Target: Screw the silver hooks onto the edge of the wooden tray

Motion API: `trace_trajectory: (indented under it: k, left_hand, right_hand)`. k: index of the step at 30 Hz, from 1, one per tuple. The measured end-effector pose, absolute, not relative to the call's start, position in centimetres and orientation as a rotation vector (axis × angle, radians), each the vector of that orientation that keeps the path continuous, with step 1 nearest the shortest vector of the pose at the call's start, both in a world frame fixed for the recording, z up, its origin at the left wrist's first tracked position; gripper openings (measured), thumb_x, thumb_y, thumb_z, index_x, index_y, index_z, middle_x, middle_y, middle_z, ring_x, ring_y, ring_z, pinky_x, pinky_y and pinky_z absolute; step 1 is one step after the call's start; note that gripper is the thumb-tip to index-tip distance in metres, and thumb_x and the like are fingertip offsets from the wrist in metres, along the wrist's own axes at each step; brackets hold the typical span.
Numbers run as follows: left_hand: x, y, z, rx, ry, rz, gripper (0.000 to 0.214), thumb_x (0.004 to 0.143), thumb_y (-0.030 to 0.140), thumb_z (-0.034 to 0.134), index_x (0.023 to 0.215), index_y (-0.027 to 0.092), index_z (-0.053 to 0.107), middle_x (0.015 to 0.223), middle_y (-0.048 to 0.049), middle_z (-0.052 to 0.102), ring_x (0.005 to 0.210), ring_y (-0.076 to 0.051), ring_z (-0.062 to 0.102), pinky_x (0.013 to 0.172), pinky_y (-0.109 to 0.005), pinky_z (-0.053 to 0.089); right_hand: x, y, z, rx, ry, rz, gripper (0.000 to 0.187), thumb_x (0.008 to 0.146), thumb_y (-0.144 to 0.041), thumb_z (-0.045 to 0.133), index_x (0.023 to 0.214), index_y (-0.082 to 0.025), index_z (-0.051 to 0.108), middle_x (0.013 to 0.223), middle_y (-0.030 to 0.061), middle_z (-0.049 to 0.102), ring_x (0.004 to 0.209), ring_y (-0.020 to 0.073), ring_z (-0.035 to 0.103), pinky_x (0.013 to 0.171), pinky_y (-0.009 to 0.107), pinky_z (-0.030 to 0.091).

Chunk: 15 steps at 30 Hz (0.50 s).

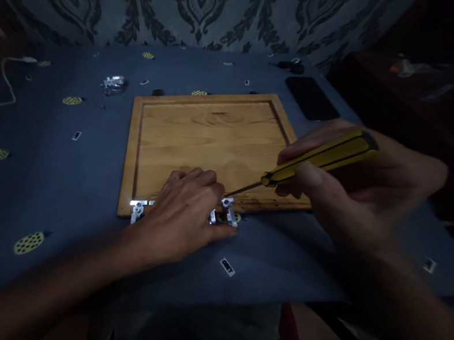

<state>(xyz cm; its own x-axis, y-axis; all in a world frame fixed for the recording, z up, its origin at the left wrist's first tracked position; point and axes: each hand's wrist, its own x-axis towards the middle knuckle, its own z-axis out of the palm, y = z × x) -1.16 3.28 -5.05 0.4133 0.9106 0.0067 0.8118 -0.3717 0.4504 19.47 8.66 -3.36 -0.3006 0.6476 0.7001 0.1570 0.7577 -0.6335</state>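
Observation:
A wooden cabinet door panel (pixel 204 139) with a raised border lies flat on a blue patterned cloth. Along its near edge sit two metal hinges, a left hinge (pixel 138 209) and a right hinge (pixel 229 210). My left hand (pixel 186 212) is curled over the near edge, its fingers and thumb closed about the right hinge. My right hand (pixel 343 179) grips a screwdriver (pixel 317 160) by its yellow and black handle. The shaft points left, and its tip is close to the right hinge, partly hidden by my left fingers.
Another metal hinge (pixel 114 83) lies beyond the panel's far left corner. A dark phone (pixel 311 97) rests to the right, with a small black object (pixel 294 66) behind it. A white cable (pixel 10 85) runs along the left. The patterned wall (pixel 198 5) rises behind the cloth.

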Motion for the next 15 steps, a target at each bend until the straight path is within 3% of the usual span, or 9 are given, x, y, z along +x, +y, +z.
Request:
trace_trajectory:
  k: [15]
  left_hand:
    - [-1.17, 3.21, -4.77, 2.298, 1.477, 0.335, 0.034, 0.088, 0.048, 0.079, 0.098, 0.017, 0.07, 0.102, -0.0044, 0.063, 0.102, -0.025, 0.058, 0.092, -0.04, 0.04]
  right_hand:
    - [19.28, 8.47, -2.64, -0.612, -1.943, 0.555, 0.017, 0.09, -0.02, 0.068, 0.093, -0.034, 0.077, 0.082, 0.0025, 0.075, 0.068, 0.0253, 0.066, 0.054, 0.042, 0.05]
